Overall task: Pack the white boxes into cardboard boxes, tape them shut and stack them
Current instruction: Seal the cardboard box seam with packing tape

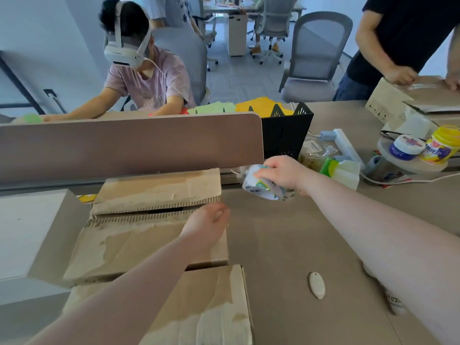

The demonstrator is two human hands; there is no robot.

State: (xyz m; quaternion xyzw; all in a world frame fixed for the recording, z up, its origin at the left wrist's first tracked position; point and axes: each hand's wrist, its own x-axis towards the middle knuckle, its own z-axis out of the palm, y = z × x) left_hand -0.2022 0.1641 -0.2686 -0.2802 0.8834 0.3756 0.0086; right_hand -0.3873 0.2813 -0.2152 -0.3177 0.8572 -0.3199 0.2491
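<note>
While the right hand (281,173) curls its fingers over a roll of packing tape (263,184), lifting it just above the brown desk (298,240) near the end of the pink divider (129,143), the left hand (206,225) sits at the right edge of the cardboard box (151,220) in the middle of the scene. Its fingers are bent inward at the corner where the two top flaps meet; whether they pinch the flap or only rest against it is hard to tell from this angle. That box has its flaps folded down, with a narrow gap along the seam and no tape across it. A second cardboard box (209,305) lies nearer, touching the first one's near side, its top patched with torn, pale strips. To the left of both stands a white box (29,232) with a grey side.

A small oval tag (317,285) lies alone on the desk to the right of the near box. Farther off, past the tape, are a black mesh file holder (286,135), a green tissue pack (341,170) and two jars (423,145) on a round stand. Across the divider a seated person (139,78) wears a white headset, and at far right another person (398,46) in black leans over a carton.
</note>
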